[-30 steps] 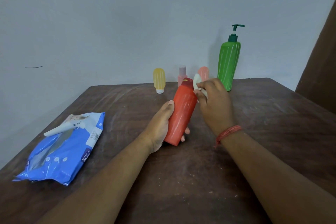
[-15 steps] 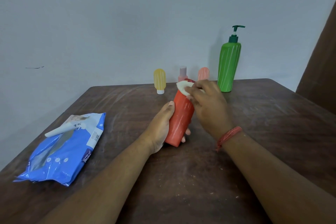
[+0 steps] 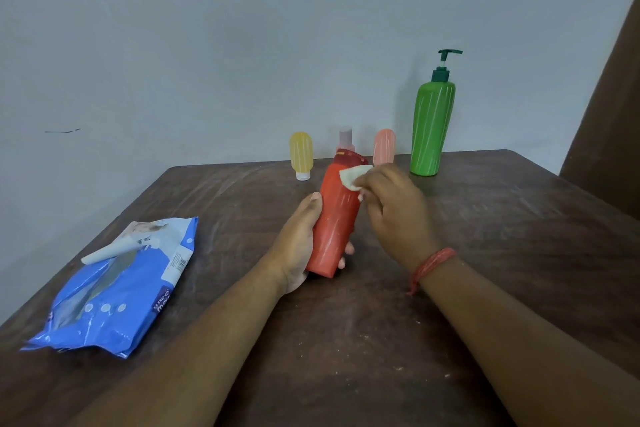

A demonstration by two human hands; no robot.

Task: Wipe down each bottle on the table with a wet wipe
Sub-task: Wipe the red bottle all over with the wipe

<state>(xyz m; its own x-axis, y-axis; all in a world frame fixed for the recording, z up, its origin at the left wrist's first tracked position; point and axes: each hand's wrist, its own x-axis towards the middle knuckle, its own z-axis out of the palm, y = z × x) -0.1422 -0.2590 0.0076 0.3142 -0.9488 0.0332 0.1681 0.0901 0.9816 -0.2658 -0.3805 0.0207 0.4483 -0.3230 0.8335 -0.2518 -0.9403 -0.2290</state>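
A red bottle point(image 3: 336, 218) is held tilted above the middle of the table, its cap pointing away from me. My left hand point(image 3: 298, 246) grips its lower half. My right hand point(image 3: 394, 208) pinches a folded white wet wipe point(image 3: 354, 176) and presses it against the bottle's upper right side, just below the cap. At the back of the table stand a small yellow bottle point(image 3: 301, 155), a small pink bottle point(image 3: 345, 139) partly hidden behind the red one, a peach bottle point(image 3: 384, 146) and a tall green pump bottle point(image 3: 433, 121).
A blue pack of wet wipes point(image 3: 117, 288) lies at the table's left edge with its flap peeled open. The dark wooden table point(image 3: 502, 253) stands against a pale wall. A brown panel point(image 3: 616, 107) rises at the far right.
My right hand has slid the wipe from the bottle's cap down onto its upper right side. The left hand keeps its grip and the bottle stays tilted in the same place.
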